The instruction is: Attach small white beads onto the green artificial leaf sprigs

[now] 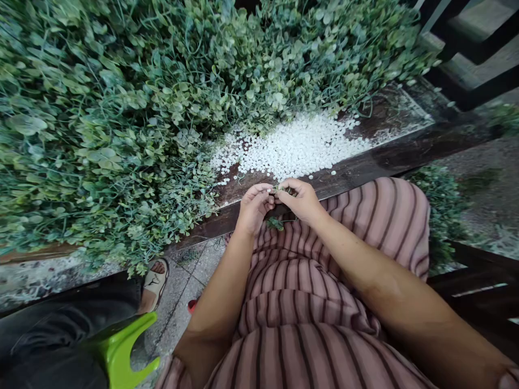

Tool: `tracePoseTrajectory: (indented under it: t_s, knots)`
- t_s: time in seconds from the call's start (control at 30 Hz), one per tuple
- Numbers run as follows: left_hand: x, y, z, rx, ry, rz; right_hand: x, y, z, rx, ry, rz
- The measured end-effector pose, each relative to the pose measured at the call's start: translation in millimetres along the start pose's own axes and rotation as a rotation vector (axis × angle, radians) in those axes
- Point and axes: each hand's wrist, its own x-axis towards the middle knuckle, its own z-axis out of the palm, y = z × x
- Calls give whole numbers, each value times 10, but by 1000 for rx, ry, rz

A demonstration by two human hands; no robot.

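My left hand (254, 207) and my right hand (299, 199) meet at the near edge of a dark wooden table (348, 172). The left fingers pinch a tiny white piece (271, 190). Between the right thumb and fingers is a thin green sprig (287, 190), partly hidden by them. Its leafy end (274, 223) hangs below the hands over the striped cloth. Just beyond my fingertips lies a spread pile of small white pieces (304, 145).
A large heap of green leafy sprigs (133, 108) covers the left and back. At the lower left, another person's dark-clothed leg (68, 329) and sandal (156, 282) show beside a green plastic stool (125, 351). More greenery (436, 210) lies right of my knee.
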Motion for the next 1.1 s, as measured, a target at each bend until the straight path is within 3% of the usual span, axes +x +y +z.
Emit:
tracePoseTrajectory:
  t_s: [0.2, 0.37, 0.8, 0.93, 1.1]
  knots:
    - [2, -18, 19, 53, 6, 2, -16, 17, 27, -5, 14, 49]
    - [3, -26, 18, 49, 10, 29, -35, 5, 32, 145, -3, 149]
    - [3, -84, 50, 55, 56, 97, -67, -44, 27, 316, 7, 172]
    - [7, -56, 50, 3, 71, 95, -49, -24, -7, 243, 23, 140]
    - [19, -52, 50, 96, 21, 71, -26, 14, -62, 130, 52, 87]
